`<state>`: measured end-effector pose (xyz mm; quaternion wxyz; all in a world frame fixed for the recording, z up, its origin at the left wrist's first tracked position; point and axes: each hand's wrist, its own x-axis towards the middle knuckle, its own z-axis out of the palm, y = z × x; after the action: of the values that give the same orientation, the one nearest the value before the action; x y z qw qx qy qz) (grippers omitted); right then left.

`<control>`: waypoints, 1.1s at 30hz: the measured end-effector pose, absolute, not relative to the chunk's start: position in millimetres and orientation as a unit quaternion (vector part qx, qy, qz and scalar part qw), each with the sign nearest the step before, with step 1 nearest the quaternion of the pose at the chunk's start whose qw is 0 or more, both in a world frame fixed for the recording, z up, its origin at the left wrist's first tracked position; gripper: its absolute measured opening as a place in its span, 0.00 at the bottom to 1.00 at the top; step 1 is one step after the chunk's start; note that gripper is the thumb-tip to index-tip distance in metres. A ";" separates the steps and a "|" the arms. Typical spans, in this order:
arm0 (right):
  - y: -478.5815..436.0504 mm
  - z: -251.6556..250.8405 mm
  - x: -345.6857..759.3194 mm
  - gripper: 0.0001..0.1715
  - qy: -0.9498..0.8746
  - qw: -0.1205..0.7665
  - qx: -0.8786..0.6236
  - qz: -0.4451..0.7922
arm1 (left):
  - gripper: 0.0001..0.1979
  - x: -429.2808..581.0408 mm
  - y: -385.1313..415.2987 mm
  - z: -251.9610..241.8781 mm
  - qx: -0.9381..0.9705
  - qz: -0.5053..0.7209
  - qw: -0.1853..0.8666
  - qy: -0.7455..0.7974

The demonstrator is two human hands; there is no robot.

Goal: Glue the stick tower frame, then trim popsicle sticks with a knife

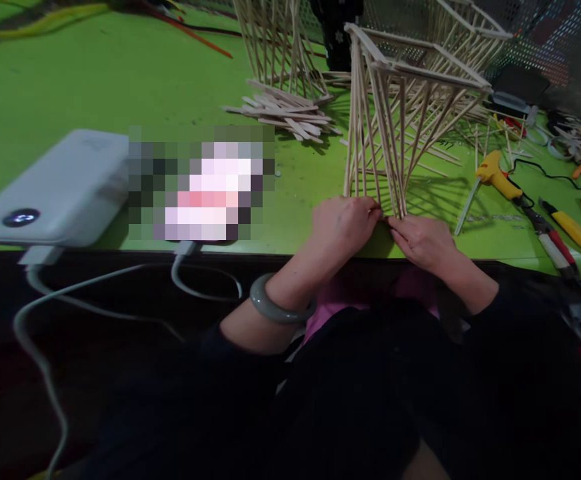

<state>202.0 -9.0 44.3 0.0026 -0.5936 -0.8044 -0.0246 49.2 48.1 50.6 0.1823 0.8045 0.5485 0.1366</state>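
A tall frame of thin wooden sticks (400, 100) stands on the green table (70, 87), its sticks fanning up from a narrow foot at the near edge. My left hand (343, 223), with a grey-green bangle on the wrist, is closed on the foot of the frame from the left. My right hand (423, 240) pinches the same bundle of stick ends from the right. Both hands meet at the frame's lowest point, close to the table's front edge.
A white power bank (55, 190) with cables lies at the left. Loose flat sticks (285, 113) are piled behind, beside another stick frame (280, 47). A yellow glue gun (495, 175), pliers (550, 240) and a yellow cutter (573, 228) lie at the right.
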 end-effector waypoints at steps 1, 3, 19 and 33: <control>-9.1 44.6 201.8 0.24 -0.804 0.002 -0.594 -0.025 | 0.14 49.4 47.9 51.2 0.805 0.133 0.182 0.549; -9.1 44.9 201.4 0.24 -0.805 0.003 -0.593 -0.025 | 0.14 49.6 47.8 51.3 0.803 0.139 0.187 0.549; -8.7 39.5 202.9 0.23 -0.803 0.007 -0.595 -0.026 | 0.19 49.0 42.8 52.3 0.855 0.038 0.134 0.500; -8.0 35.8 205.2 0.23 -0.798 0.006 -0.601 -0.031 | 0.17 53.4 42.9 43.2 0.842 0.078 0.139 0.516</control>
<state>205.2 -8.0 35.8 0.0065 -0.6014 -0.7983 -0.0310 53.4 42.9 43.2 0.1385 0.8416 0.5161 0.0785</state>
